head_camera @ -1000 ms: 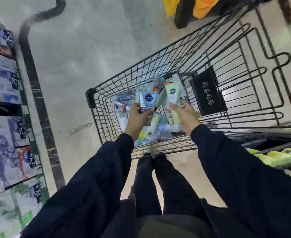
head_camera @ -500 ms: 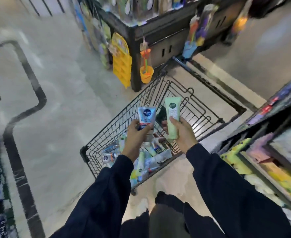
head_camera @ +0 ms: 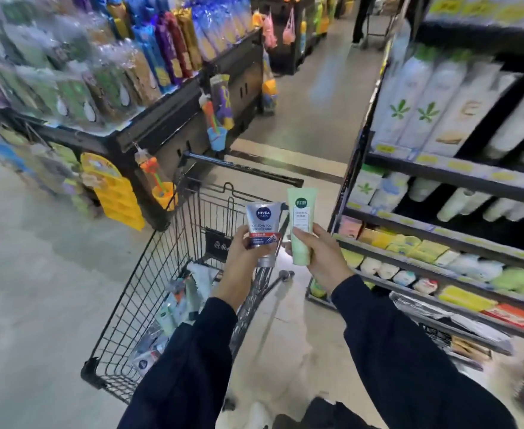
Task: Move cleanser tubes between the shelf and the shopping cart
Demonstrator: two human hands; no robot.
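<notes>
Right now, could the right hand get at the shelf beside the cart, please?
Probably yes: the right hand, holding the green tube, is up next to the shelf with nothing visible between them.

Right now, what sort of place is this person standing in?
Most likely a supermarket's toiletries aisle. A wire cart stands ahead, stocked shelves with yellow price tags line the right, and each hand holds a cleanser tube: left hand, right hand.

This is a supermarket aisle. Right of the grip, tiered shelves [head_camera: 458, 178] with yellow price tags [head_camera: 460, 165] hold boxed and bottled toiletries; left stands a display rack [head_camera: 149, 131] of packaged goods, and below, a wire shopping cart [head_camera: 149, 274] on polished floor [head_camera: 38, 289].
</notes>
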